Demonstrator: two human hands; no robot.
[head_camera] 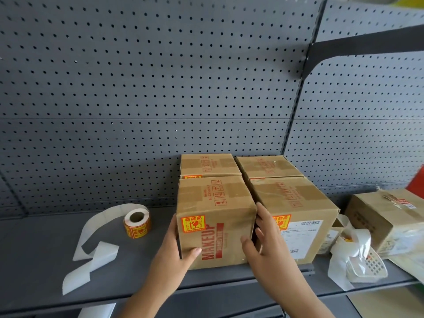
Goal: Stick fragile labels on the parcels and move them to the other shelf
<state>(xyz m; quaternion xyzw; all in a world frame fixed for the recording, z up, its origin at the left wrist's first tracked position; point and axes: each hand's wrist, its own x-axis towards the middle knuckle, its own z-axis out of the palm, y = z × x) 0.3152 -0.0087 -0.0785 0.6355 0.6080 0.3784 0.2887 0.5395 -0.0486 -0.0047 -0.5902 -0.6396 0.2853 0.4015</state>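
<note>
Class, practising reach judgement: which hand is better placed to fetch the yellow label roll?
Probably the left hand: it grips the brown cardboard box nearer the yellow label roll; right hand grips opposite.

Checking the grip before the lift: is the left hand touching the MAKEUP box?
Touching. The head view shows the left hand against the left side of the MAKEUP box, thumb on its front.

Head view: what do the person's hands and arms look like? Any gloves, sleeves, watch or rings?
The left hand and the right hand are bare, with no gloves and no rings showing. The left forearm and the right forearm are bare as well, down to the picture's bottom edge. No sleeve, watch or wristband is in view.
</note>
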